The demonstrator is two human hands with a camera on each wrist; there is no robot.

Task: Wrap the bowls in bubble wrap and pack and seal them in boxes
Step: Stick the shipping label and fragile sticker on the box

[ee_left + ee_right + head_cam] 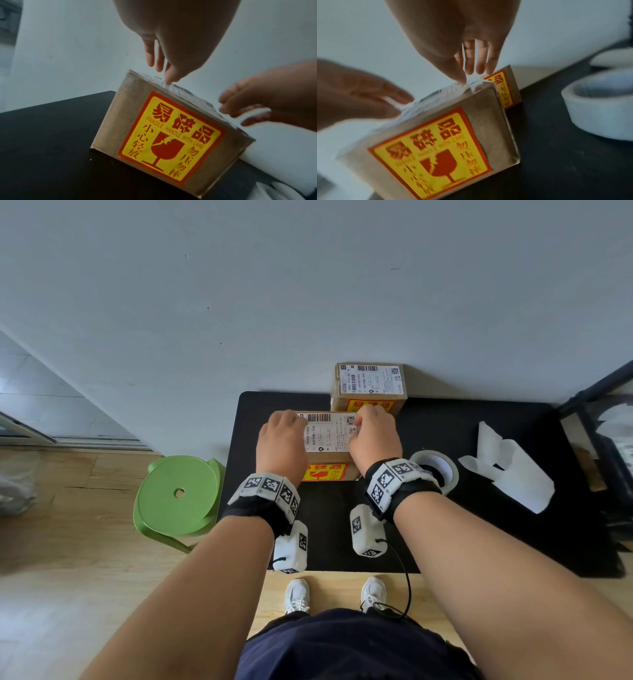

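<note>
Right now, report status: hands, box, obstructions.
Left hand and right hand press white shipping label onto near brown cardboard box. Second labelled box behind. Tape roll right, clear.

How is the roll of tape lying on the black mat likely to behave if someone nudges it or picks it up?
The roll of tape lies flat on its side on the black mat, so a nudge would probably slide it rather than roll it. Stood on edge, it would likely roll. Its open core and thin ring suggest that it is light and easy to hook with fingers.
</note>
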